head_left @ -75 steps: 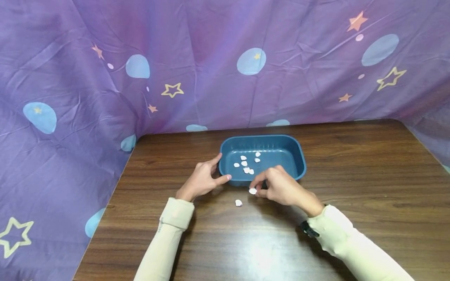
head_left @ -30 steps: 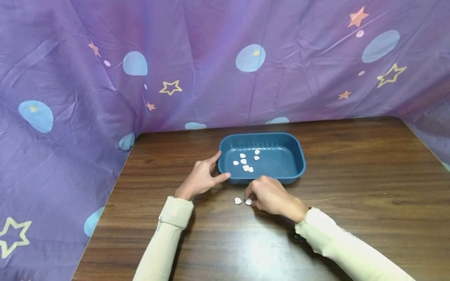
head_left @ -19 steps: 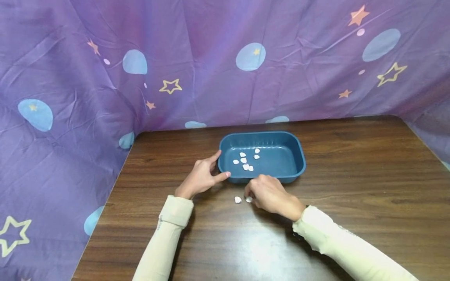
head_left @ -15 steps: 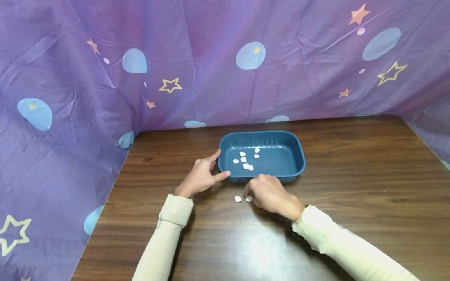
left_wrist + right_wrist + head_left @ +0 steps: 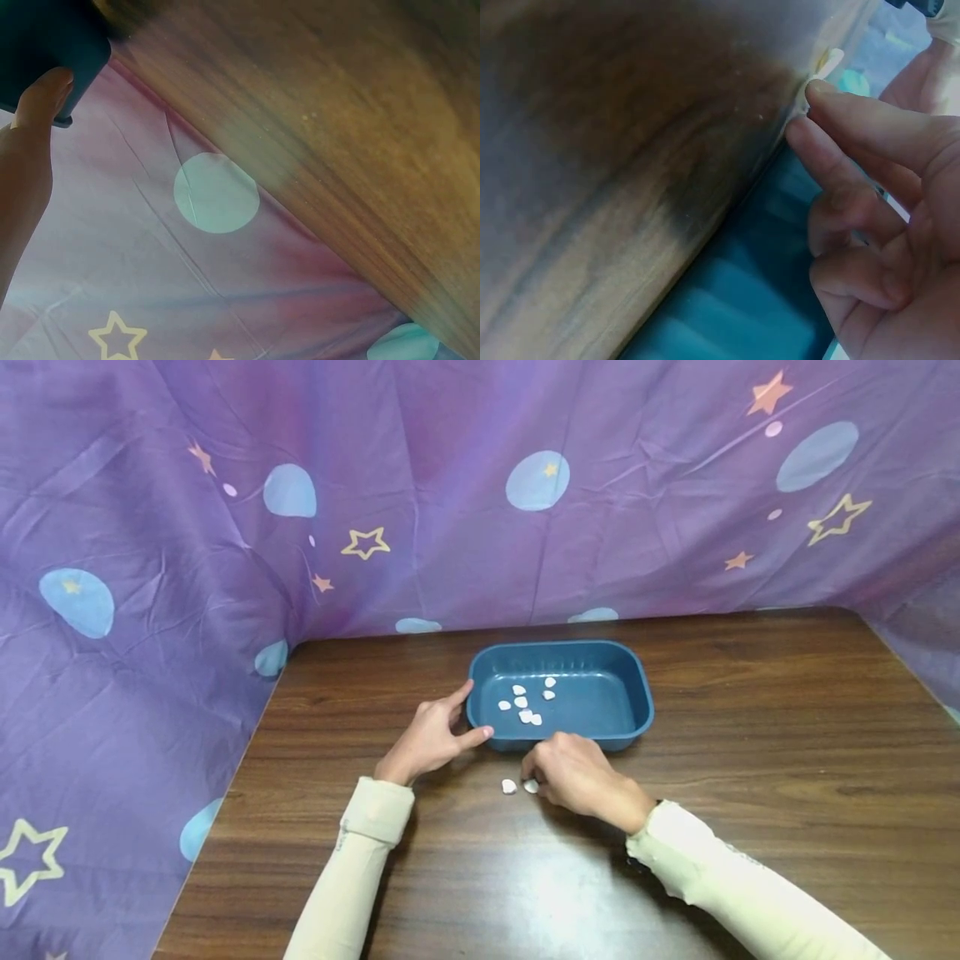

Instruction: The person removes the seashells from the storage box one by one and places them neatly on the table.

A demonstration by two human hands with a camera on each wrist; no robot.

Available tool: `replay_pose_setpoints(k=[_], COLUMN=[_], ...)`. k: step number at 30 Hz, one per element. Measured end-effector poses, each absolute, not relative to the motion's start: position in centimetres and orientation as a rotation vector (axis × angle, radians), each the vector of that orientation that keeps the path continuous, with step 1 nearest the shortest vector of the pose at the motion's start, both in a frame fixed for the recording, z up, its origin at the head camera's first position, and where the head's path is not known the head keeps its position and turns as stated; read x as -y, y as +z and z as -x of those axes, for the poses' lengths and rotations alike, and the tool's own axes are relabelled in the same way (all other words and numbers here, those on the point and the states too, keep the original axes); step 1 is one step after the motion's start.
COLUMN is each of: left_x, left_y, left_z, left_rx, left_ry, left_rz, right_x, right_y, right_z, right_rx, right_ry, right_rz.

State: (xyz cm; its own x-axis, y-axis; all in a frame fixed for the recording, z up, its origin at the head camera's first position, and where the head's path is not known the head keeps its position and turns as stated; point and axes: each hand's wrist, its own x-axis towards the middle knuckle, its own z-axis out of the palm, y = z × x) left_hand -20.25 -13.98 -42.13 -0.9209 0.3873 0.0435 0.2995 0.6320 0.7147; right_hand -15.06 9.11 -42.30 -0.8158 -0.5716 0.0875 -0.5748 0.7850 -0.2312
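The blue plastic basin [image 5: 596, 702] sits toward the back of the wooden table, with several small white pebbles [image 5: 521, 702] on its floor, mostly at the left. My left hand [image 5: 429, 742] touches the basin's left front corner, thumb at the front rim and a finger at the left side, spread apart. In front of the basin, my right hand [image 5: 573, 777] pinches a white pebble [image 5: 531, 786] low at the tabletop. Thumb and fingertip meet on it in the right wrist view, other fingers curled. Another white pebble [image 5: 508, 787] lies just left of it on the wood.
The brown wooden table [image 5: 787, 735] reaches back to a purple curtain [image 5: 450, 527] printed with stars and blue ovals, which also hangs along the left side. Light glares off the tabletop near the front middle.
My right hand has come from the basin's front rim down and slightly left with its pebble, beside the loose one. Over the last half second it stays put. The left hand keeps its place.
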Motion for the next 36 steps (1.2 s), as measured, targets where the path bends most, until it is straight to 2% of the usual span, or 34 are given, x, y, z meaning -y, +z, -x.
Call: replay_pose_setpoints(k=[12, 22, 26, 36], left_x=[14.1, 14.1, 14.2, 14.1], left_y=[-42.2, -42.3, -42.3, -42.2], left_z=[20.2, 20.3, 20.3, 20.4], left_rx=[-2.729, -2.741, -2.744, -2.742], left_ry=[1.171, 1.147, 1.149, 1.148], left_rz=[-0.574, -0.585, -0.590, -0.596], right_x=[-9.4, -9.7, -9.9, -10.7], right_y=[-41.2, -40.1, -39.7, -39.0], right_z=[15.1, 16.3, 16.8, 19.5], right_rx=[2.864, 2.635, 2.602, 2.640], right_ry=[0.621, 1.037, 1.030, 1.005], right_rz=[-1.094, -1.497, -1.455, -1.119])
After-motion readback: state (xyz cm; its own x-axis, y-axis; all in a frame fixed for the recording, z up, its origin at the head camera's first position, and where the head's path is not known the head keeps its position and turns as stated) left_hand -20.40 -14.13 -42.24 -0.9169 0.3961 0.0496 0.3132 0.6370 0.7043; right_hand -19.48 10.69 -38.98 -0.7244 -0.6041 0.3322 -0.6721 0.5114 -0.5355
